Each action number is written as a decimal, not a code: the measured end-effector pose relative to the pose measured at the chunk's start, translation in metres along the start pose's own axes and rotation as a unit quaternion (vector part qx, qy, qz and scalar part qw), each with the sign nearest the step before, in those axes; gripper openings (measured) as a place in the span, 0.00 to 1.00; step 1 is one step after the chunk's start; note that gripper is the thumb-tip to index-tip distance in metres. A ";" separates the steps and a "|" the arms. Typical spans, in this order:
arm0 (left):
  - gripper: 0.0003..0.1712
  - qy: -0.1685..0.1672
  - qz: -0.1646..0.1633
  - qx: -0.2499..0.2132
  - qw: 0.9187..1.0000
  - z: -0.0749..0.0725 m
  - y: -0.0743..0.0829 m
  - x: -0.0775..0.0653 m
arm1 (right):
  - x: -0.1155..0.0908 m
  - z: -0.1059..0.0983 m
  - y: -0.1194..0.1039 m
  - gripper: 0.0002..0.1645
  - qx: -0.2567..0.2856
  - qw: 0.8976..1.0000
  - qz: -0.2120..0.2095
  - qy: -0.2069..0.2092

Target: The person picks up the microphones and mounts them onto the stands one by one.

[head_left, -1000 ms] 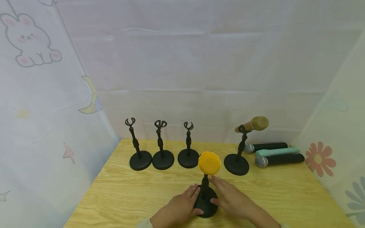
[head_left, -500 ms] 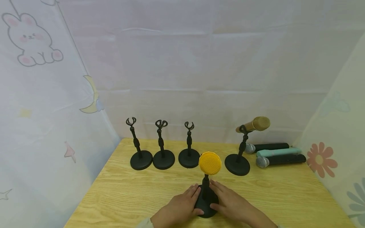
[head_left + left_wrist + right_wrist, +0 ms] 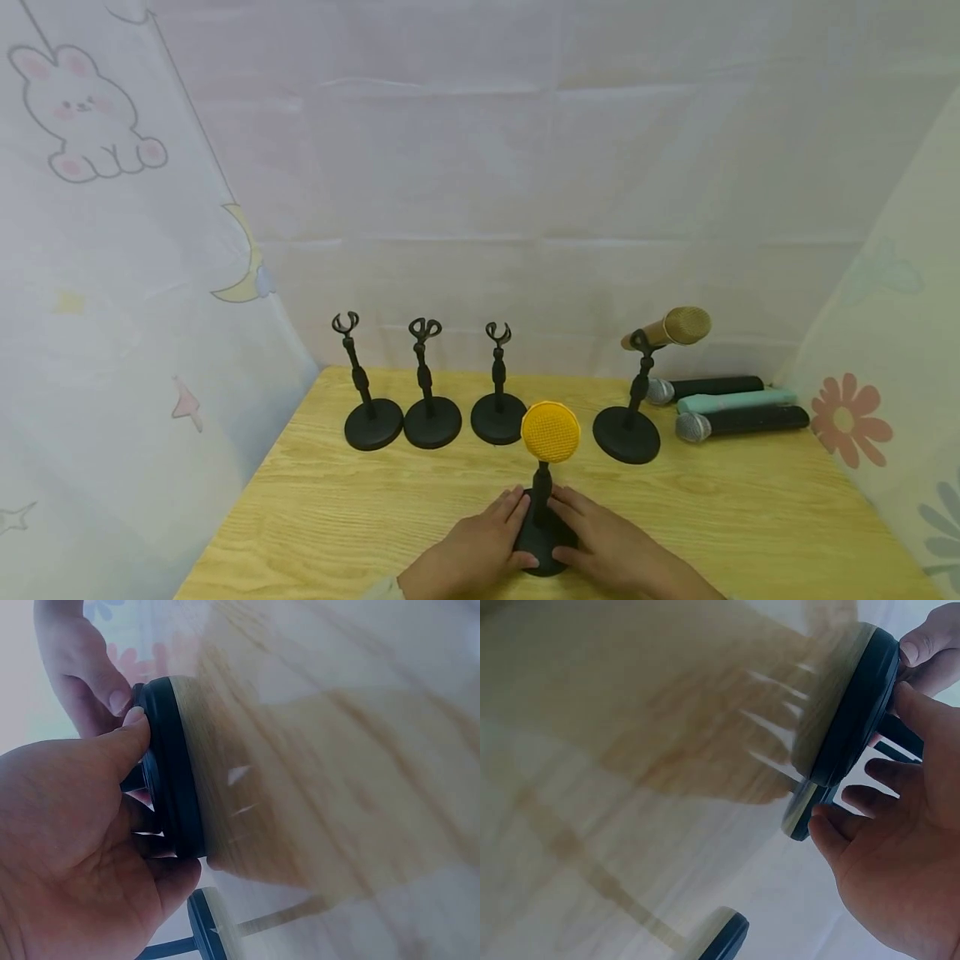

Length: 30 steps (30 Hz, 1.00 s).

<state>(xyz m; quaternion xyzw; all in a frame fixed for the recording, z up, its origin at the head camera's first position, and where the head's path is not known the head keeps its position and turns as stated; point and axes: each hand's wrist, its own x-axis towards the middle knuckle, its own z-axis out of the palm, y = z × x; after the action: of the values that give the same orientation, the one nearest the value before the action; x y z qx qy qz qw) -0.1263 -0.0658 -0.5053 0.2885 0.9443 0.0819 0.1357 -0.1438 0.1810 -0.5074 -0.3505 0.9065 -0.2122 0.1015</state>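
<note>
A black desktop microphone stand [image 3: 546, 546] bears a microphone with a round yellow mesh head [image 3: 551, 432] that faces me at the front of the table. My left hand [image 3: 480, 542] holds its round base from the left, thumb on the near edge and fingers along the far side. From the right, my right hand [image 3: 611, 537] holds the same base, thumb near and fingers beyond the pole. In the left wrist view the thumb lies on the base [image 3: 174, 765]. Fingers and thumb span the base [image 3: 855, 712] in the right wrist view. The yellow microphone's handle is hidden behind its head.
Behind stand three bare stands: left [image 3: 373, 423], middle [image 3: 432, 422] and right [image 3: 498, 417]. Further right, another stand [image 3: 626, 433] carries a gold microphone [image 3: 678, 326]. Beside it lie two black microphones [image 3: 757, 419] [image 3: 716, 386] and a mint-green one [image 3: 735, 402]. Patterned sheets surround the wooden table [image 3: 337, 517].
My right hand has moved in closer around the base, its fingers sliding slightly nearer. The left hand and the stand stay almost where they were.
</note>
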 end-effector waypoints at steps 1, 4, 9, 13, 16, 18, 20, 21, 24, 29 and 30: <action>0.48 -0.001 0.000 -0.002 1.000 0.000 0.000 0.000 | 0.000 0.001 0.000 0.46 0.000 1.000 0.003 -0.006; 0.48 -0.003 0.003 -0.001 1.000 0.000 0.001 -0.001 | -0.001 0.002 0.001 0.48 0.001 1.000 0.015 -0.025; 0.48 0.002 0.008 0.007 1.000 0.001 0.001 -0.001 | -0.001 0.004 0.001 0.49 0.002 0.999 0.028 -0.040; 0.48 0.005 0.011 0.008 1.000 0.002 0.000 0.000 | -0.001 0.004 0.000 0.49 0.000 0.998 0.032 -0.046; 0.49 0.004 0.009 0.008 1.000 0.002 0.000 0.001 | -0.001 0.003 0.000 0.49 -0.007 0.998 0.031 -0.047; 0.49 0.002 0.007 0.009 1.000 0.002 0.001 0.002 | -0.001 0.003 0.000 0.48 -0.013 0.998 0.029 -0.048; 0.49 0.000 0.006 0.010 1.000 0.002 0.001 0.003 | 0.000 0.002 0.000 0.48 -0.018 0.998 0.029 -0.050; 0.49 0.000 0.006 0.010 1.000 0.002 0.001 0.004 | 0.000 0.002 0.000 0.48 -0.021 0.998 0.027 -0.050; 0.49 0.004 0.006 0.012 1.000 0.003 0.000 0.007 | 0.000 -0.001 -0.001 0.46 -0.026 0.998 0.020 -0.045; 0.49 0.014 0.006 0.019 1.000 0.007 -0.003 0.013 | 0.003 -0.004 -0.001 0.44 -0.026 0.999 0.020 -0.042; 0.49 0.014 0.006 0.021 1.000 0.007 -0.003 0.014 | 0.003 -0.004 -0.001 0.43 -0.025 0.999 0.022 -0.043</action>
<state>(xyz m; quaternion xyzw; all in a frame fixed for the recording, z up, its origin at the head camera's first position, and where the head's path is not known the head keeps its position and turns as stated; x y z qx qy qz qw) -0.1367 -0.0600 -0.5158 0.2962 0.9457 0.0666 0.1160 -0.1474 0.1795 -0.5034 -0.3417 0.9138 -0.1723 0.1363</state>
